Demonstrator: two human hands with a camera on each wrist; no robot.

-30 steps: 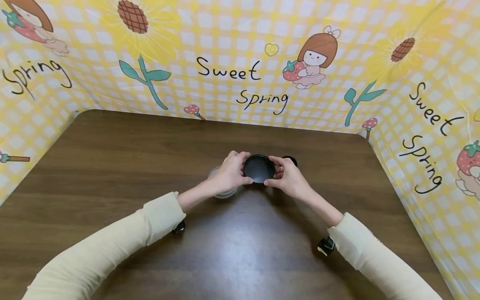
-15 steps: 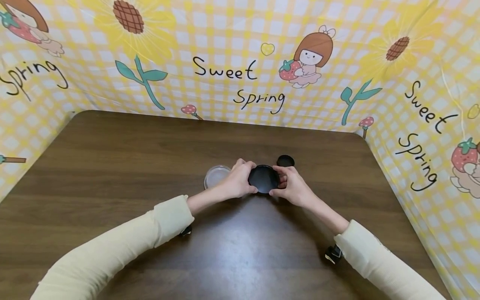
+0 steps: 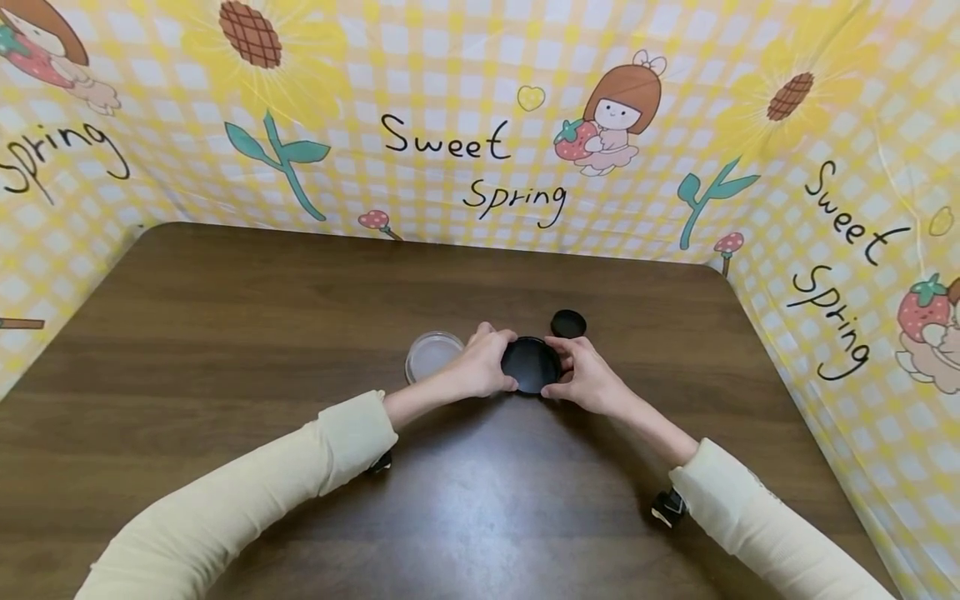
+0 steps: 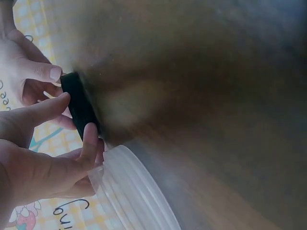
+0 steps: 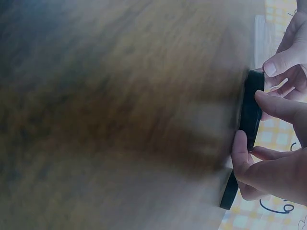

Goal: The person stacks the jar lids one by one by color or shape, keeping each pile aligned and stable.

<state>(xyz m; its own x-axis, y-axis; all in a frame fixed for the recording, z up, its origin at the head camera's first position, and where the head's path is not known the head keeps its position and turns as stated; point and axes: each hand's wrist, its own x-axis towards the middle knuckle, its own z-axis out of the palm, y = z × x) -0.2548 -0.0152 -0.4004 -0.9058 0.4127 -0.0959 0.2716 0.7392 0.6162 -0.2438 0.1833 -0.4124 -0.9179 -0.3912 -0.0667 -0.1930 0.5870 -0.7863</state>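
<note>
A shallow black round lid (image 3: 531, 367) lies between both hands around the middle of the table. My left hand (image 3: 486, 363) grips its left rim, thumb at the near side and fingers at the far side. From the right, my right hand (image 3: 588, 377) holds the opposite rim in the same way. In the left wrist view the lid (image 4: 80, 105) shows its side edge-on, right at the table surface. A clear round plastic container (image 3: 431, 355) sits just left of the left hand, partly hidden by it. Beyond the right hand is a smaller black round lid (image 3: 568, 323).
The brown wooden table (image 3: 285, 300) has rounded back corners. A yellow checked cloth (image 3: 450, 67) printed with flowers and lettering stands upright behind it and along both sides. Black wrist cameras (image 3: 667, 507) hang under the sleeves.
Both hands have brought the black lid nearer to the body and slightly right, lower towards the table. More of the clear container and the smaller black lid now shows. In the last half second little moved.
</note>
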